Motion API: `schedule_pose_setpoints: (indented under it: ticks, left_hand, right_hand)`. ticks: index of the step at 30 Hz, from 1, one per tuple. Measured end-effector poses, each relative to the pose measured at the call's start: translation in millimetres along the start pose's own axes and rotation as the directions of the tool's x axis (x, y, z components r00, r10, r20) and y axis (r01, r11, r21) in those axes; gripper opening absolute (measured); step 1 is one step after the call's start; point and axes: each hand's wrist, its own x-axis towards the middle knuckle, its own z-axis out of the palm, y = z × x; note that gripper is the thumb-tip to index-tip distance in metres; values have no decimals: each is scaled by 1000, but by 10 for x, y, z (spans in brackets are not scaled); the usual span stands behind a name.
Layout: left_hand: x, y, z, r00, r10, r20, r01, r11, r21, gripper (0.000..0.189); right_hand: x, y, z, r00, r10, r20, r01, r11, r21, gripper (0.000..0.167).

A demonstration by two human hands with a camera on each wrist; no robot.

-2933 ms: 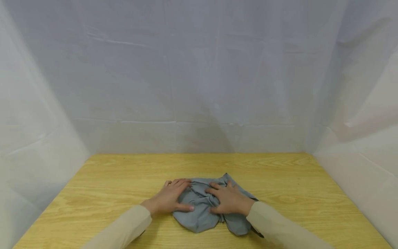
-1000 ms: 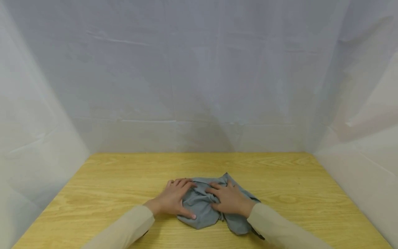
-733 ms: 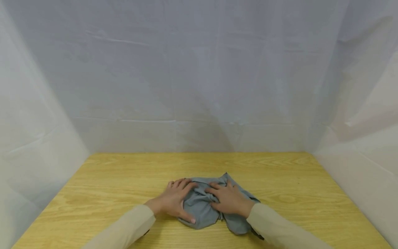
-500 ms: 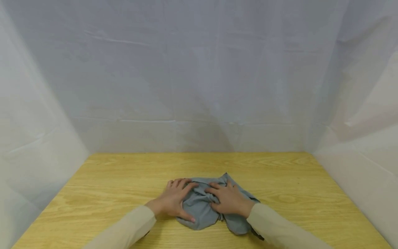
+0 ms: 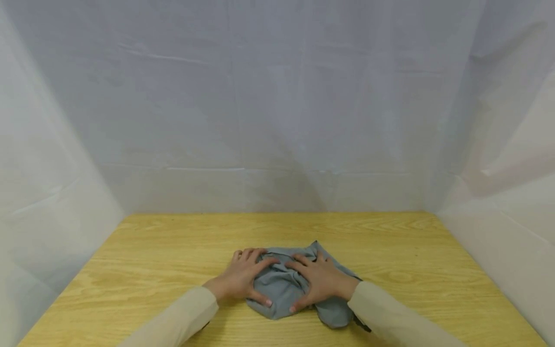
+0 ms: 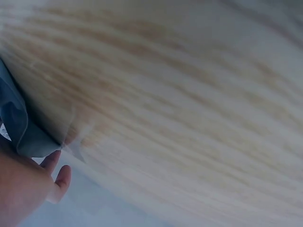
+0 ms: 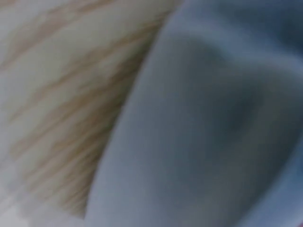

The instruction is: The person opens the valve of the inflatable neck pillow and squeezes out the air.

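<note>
A crumpled grey-blue cloth (image 5: 277,286) lies on the wooden table in the head view. My left hand (image 5: 240,278) rests on its left side, fingers spread at the far edge and thumb on the near part. On the cloth's middle lies my right hand (image 5: 323,282), its fingers spread and its thumb stretched toward the near edge. Part of the cloth is hidden under both hands. In the left wrist view, a fold of cloth (image 6: 21,125) hangs over my left hand (image 6: 23,189). Blurred cloth (image 7: 189,127) fills much of the right wrist view.
The yellow wood-grained table (image 5: 173,241) reaches back to a pale sheet (image 5: 277,120) hung as a wall. Similar sheets stand at the left and right sides. A small dark piece (image 5: 362,325) shows by the right sleeve (image 5: 390,313).
My left hand has shifted slightly right and the cloth's left edge has come inward with it. My right thumb has swung away from its fingers toward the cloth's near edge.
</note>
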Motion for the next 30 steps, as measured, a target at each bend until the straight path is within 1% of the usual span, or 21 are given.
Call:
schedule_pose_setpoints:
  ticks: [2,6,14,20,25,30]
  left_hand:
    - [-1,-1,-7,1000,4,2,-4,1000,-5,90]
    - [1,6,-34,1000,2,20,-2,1000,-10,89]
    - [3,-16,-7,999,-41,2,40,999,4,94]
    - [8,-20,0,1000,-16,-17,17,999,33,91]
    - [-1,-5,-2,999,8,-48,-8,1000,16,80]
    - [11,-3,16,999,-16,-45,15,1000,-15,69]
  right_hand:
    - [-1,-3,1,1000,2,4,-2,1000,-20,92]
    - [-3,-31,-14,1000,25,8,-25,999,-26,90]
    - [1,-68,-23,998,62,8,-62,998,-31,86]
    - [9,-56,-14,999,50,19,-49,998,-49,82]
    - [20,-34,5,999,44,10,-43,998,-49,72]
    - [22,-35,27,999,40,-13,-41,998,-48,63]
